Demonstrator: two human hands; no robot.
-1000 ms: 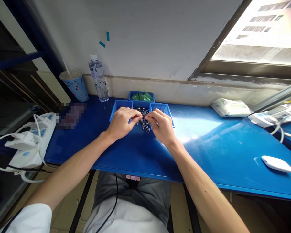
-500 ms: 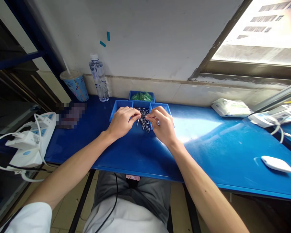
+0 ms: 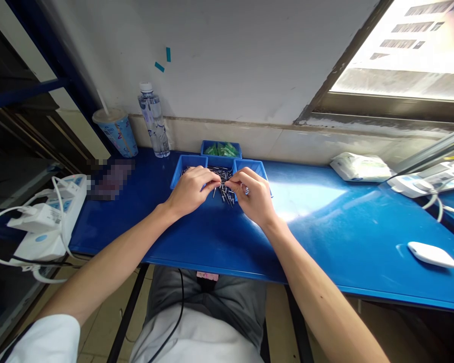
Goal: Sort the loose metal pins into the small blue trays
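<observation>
Both my hands hover over the middle of a blue work table [image 3: 318, 237]. My left hand [image 3: 191, 190] and my right hand [image 3: 252, 194] meet at the fingertips, pinching what looks like a thin metal pin [image 3: 221, 184]. Beneath them lies a heap of small metal pins [image 3: 227, 194], partly hidden by my fingers. A blue plastic tray [image 3: 187, 164] stands under my left hand, and another [image 3: 252, 168] under my right. Behind them, a third blue tray [image 3: 208, 147] holds green pieces [image 3: 221, 149].
A water bottle [image 3: 153, 121] and a paper cup with a straw [image 3: 117, 132] stand at the back left. A power strip with white chargers [image 3: 49, 219] sits at the left end. A white packet [image 3: 359, 167] lies back right, and a white mouse [image 3: 432, 254] front right.
My right fingers have moved left, closing the small gap seen half a second ago, so both hands' fingertips now meet over the pins.
</observation>
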